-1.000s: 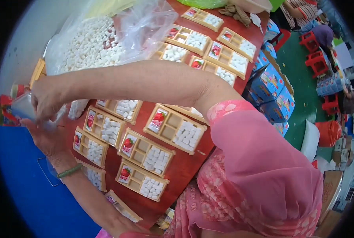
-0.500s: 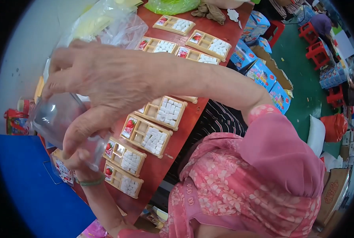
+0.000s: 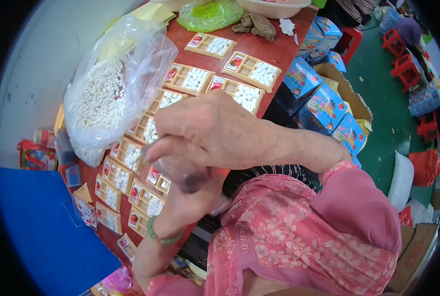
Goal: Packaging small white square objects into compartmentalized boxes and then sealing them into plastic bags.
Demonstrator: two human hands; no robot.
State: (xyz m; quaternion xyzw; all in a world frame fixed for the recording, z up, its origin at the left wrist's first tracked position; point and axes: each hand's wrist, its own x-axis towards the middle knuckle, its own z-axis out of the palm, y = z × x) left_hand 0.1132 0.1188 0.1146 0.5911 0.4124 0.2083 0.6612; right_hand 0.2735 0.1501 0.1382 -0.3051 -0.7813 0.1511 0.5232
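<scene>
My right hand (image 3: 205, 123) reaches across from the right with its fingers curled down. Just below it, my left hand (image 3: 190, 204), wearing a green bracelet on the wrist, comes up from the lower edge. A clear plastic piece (image 3: 185, 173) is between them, gripped by both; it is smeared by motion and partly hidden, so its exact shape does not show. Beneath and around the hands lie rows of light wooden trays (image 3: 252, 70) on the red table (image 3: 193, 54). Their compartments hold small white pieces (image 3: 265, 73) and a strawberry picture card (image 3: 235, 62).
A large clear bag (image 3: 101, 98) of white pieces lies against the wall at left. At the back are a green bag (image 3: 210, 15), a brown cloth (image 3: 255, 24) and a white basin (image 3: 276, 7). A blue panel (image 3: 37, 227) stands lower left; blue boxes (image 3: 323, 106) are stacked at right.
Both hands have moved right and nearer my body with the clear plastic piece. The bag of white pieces and more trays at left have come into sight.
</scene>
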